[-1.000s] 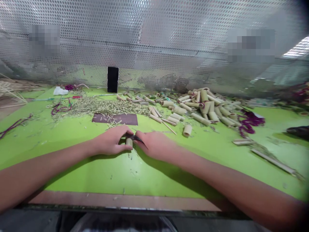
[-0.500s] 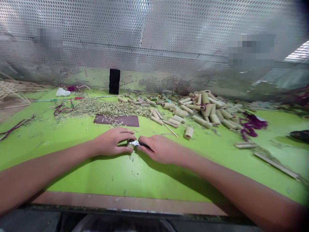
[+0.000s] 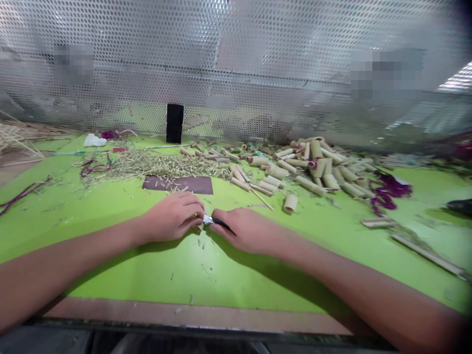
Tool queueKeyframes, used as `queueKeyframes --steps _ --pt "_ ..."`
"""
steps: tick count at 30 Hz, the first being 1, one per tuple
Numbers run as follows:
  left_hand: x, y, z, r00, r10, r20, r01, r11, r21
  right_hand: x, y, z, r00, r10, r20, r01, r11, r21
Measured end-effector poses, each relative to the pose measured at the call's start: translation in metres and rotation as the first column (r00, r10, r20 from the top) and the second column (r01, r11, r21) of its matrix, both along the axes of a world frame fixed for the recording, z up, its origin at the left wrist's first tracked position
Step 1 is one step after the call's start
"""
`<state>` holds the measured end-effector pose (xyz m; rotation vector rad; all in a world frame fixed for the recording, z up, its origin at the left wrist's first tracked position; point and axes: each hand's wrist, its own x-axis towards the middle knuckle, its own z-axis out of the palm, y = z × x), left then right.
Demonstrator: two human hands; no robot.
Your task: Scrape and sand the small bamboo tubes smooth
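Observation:
My left hand [image 3: 171, 216] is curled around a short bamboo tube [image 3: 198, 227], which is mostly hidden by my fingers. My right hand [image 3: 243, 230] grips a small knife [image 3: 211, 221] with a dark handle and a bright steel blade. The blade's tip is at the tube's edge, between my two hands. Both hands rest just above the green work table [image 3: 206, 268], with pale shavings scattered around them.
A heap of cut bamboo tubes [image 3: 317, 167] lies beyond my right hand, and a lone tube [image 3: 290, 203] stands nearer. Fine bamboo scraps [image 3: 155, 164] cover a brown mat's far side. A black phone [image 3: 174, 123] stands against a perforated metal screen [image 3: 236, 59].
My left hand now covers more of the tube. The knife blade has turned, showing bright steel instead of the dark side seen a second ago. My hands remain close together.

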<state>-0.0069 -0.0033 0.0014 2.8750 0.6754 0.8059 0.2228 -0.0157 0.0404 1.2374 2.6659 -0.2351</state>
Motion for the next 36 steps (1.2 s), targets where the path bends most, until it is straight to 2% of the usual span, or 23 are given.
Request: queueKeyframes --steps 3,6,8,10,13,15,18,24,32,36 --pt "-0.002 0.002 0.005 0.991 0.036 0.13 -0.036 0.999 0.001 0.001 0.0 -0.001 1.0 -0.007 -0.005 0.007 1.0 -0.008" --pt "-0.015 0.013 0.011 0.946 0.186 0.265 -0.174 0.982 -0.066 0.0 -0.001 0.0 1.0 -0.018 -0.013 0.017 0.999 -0.034" --pt "-0.026 0.023 0.012 0.932 0.291 0.217 -0.279 0.957 -0.084 -0.002 -0.002 0.001 1.0 -0.023 -0.018 0.023 0.999 -0.038" --pt "-0.033 0.029 0.011 0.932 0.332 0.147 -0.314 0.94 -0.132 -0.003 -0.003 0.002 0.999 -0.033 -0.016 0.033 0.999 -0.036" --pt "-0.03 0.025 0.007 0.975 0.215 0.051 -0.188 0.929 -0.318 -0.005 -0.004 0.002 0.999 -0.039 -0.017 0.038 0.999 -0.028" --pt "-0.022 0.018 0.004 0.995 0.101 -0.005 -0.093 0.89 -0.447 -0.005 -0.005 0.001 1.0 -0.024 -0.018 0.024 1.0 -0.009" --pt "-0.01 0.009 0.0 0.999 0.044 -0.027 -0.052 0.846 -0.531 -0.006 -0.005 0.0 1.0 -0.025 0.002 0.025 0.999 0.026" --pt "-0.001 0.009 -0.004 0.992 0.123 0.017 -0.097 0.855 -0.509 -0.015 -0.002 0.001 0.987 -0.151 0.06 0.145 0.986 0.087" --pt "0.008 0.01 0.0 0.989 0.148 -0.01 -0.136 0.882 -0.452 -0.01 0.001 0.0 0.987 -0.144 0.078 0.135 0.985 0.102" --pt "0.008 0.01 -0.001 0.993 0.118 -0.004 -0.109 0.896 -0.43 -0.006 0.003 0.001 0.991 -0.116 0.07 0.11 0.991 0.075"
